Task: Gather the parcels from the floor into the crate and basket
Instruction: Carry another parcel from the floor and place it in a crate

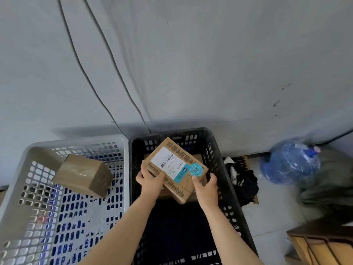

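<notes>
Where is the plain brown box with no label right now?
The plain brown box sits tilted inside the white basket on the left, beside the black crate.

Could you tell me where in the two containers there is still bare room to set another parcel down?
The black crate is bare in its near half, below the labelled box both hands hold; its far end is crowded. The white basket is free nearer than its brown box.

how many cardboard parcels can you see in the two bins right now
3: one plain box in the white basket; one labelled box held by both hands over the black crate; another box beneath it, mostly hidden. More may be hidden.
</notes>
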{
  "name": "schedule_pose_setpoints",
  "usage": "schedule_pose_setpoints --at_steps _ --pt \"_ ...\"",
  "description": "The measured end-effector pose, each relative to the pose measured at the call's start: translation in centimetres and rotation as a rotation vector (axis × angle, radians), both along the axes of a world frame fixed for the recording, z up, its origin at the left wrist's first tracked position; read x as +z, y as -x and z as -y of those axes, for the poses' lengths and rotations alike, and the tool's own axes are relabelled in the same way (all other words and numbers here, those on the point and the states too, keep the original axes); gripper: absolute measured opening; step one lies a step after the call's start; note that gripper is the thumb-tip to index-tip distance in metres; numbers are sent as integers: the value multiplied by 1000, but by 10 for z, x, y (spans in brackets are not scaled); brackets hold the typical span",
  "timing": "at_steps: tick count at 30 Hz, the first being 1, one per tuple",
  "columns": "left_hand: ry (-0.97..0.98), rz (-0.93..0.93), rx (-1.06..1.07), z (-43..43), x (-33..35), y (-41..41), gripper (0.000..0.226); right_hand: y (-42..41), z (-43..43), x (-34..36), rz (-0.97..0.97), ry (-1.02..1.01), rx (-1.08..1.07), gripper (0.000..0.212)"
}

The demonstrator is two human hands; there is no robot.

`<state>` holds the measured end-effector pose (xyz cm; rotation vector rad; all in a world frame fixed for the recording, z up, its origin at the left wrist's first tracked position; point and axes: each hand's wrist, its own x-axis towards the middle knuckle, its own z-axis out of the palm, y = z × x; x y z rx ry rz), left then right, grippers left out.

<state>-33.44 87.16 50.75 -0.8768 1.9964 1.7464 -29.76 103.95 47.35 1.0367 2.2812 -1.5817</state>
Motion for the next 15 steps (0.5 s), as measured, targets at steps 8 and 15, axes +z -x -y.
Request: schedule_pose_setpoints --at_steps 8,15 --pt "123 -50 62 9 -12 16 48 19 5 10 100 228 130 28" --pt "307 -90 -213 24 -9 9 61 13 36 4 99 110 380 28"
